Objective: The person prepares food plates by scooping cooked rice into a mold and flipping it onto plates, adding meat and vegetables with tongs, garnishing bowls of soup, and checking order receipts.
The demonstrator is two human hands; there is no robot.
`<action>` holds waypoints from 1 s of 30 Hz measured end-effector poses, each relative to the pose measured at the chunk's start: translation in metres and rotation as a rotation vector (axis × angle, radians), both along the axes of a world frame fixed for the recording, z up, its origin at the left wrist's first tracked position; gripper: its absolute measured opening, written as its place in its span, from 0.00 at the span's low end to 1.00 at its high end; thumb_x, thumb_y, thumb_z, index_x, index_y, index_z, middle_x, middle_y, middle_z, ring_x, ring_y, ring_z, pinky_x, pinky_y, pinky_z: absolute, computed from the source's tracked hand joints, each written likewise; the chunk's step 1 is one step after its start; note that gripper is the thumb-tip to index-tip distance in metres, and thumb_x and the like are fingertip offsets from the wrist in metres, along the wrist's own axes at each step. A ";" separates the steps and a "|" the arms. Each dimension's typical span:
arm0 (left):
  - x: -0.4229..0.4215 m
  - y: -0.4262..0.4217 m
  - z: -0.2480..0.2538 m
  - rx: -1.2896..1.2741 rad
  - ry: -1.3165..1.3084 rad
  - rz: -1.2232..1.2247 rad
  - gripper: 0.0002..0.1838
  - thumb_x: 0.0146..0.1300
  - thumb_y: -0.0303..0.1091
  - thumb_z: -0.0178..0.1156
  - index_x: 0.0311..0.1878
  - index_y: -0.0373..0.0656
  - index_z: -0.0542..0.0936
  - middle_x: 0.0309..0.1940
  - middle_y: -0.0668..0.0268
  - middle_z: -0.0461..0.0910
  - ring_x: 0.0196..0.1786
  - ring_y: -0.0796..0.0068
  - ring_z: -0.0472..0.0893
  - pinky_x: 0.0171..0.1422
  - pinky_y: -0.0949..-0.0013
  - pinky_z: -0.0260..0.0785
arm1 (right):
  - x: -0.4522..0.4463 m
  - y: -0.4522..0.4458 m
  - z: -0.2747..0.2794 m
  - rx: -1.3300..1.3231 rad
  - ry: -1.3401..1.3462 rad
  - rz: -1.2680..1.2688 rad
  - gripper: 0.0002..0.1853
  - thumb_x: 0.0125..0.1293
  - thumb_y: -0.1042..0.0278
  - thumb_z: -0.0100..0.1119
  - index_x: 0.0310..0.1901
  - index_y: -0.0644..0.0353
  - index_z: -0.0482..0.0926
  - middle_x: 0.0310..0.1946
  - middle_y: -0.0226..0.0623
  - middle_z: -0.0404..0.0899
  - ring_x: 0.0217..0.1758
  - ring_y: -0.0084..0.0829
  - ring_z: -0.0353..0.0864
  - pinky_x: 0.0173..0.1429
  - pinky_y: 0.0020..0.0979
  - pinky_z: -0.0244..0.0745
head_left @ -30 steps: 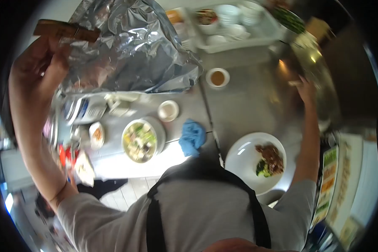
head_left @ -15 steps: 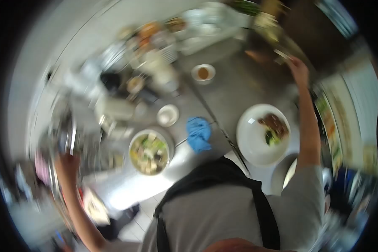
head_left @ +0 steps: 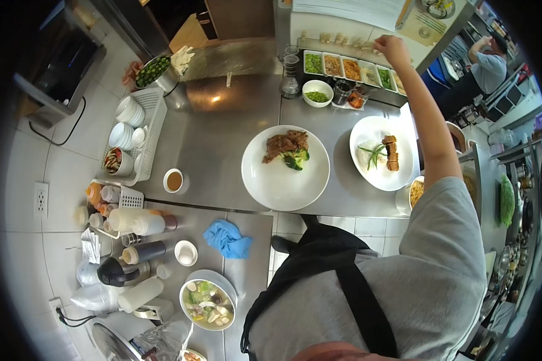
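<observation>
My right hand (head_left: 392,49) is raised over the row of garnish trays (head_left: 350,69), its fingers closed and bent downward; whatever they may hold is too small to make out. My left hand is out of view. Centrally on the steel counter sits a large white plate (head_left: 283,186) with brown meat (head_left: 286,145) and broccoli (head_left: 296,159). To its right, another white plate (head_left: 370,175) carries rice, green strands and browned pieces (head_left: 391,153). A small bowl of chopped greens (head_left: 317,94) stands below the trays.
A soup bowl (head_left: 208,299), blue cloth (head_left: 227,239), sauce cup (head_left: 173,180) and squeeze bottles (head_left: 147,224) stand at left. A white basket (head_left: 153,129) holds stacked bowls. Another person (head_left: 488,69) stands at upper right.
The view has turned right, bringing the garnish trays and second plate in. My right hand has moved from the cutting-board area to above the trays. My left hand has left view.
</observation>
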State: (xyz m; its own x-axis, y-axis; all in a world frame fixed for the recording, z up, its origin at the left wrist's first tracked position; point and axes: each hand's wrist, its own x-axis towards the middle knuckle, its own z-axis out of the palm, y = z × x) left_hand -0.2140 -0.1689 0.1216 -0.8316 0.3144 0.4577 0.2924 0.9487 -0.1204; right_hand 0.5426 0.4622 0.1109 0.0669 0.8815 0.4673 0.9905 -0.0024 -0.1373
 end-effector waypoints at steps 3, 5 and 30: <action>0.081 0.058 0.028 0.446 0.203 -0.315 0.09 0.59 0.29 0.58 0.41 0.40 0.81 0.33 0.56 0.81 0.36 0.63 0.81 0.39 0.62 0.71 | 0.069 -0.003 -0.006 -0.019 -0.096 -0.043 0.11 0.54 0.59 0.66 0.36 0.55 0.85 0.31 0.41 0.84 0.38 0.43 0.84 0.45 0.40 0.77; 0.138 0.095 0.022 0.598 -0.032 -0.508 0.10 0.59 0.28 0.57 0.43 0.40 0.81 0.34 0.57 0.82 0.37 0.64 0.81 0.40 0.63 0.72 | 0.100 0.001 -0.011 -0.117 -0.082 -0.078 0.11 0.54 0.60 0.66 0.35 0.56 0.85 0.31 0.41 0.84 0.38 0.43 0.83 0.45 0.40 0.77; 0.243 0.258 -0.253 0.092 -0.624 -0.255 0.31 0.69 0.60 0.42 0.41 0.41 0.83 0.30 0.44 0.81 0.33 0.41 0.81 0.39 0.47 0.72 | -0.167 0.083 -0.061 -0.568 0.445 0.784 0.14 0.66 0.62 0.56 0.49 0.60 0.79 0.35 0.42 0.84 0.35 0.31 0.84 0.40 0.36 0.75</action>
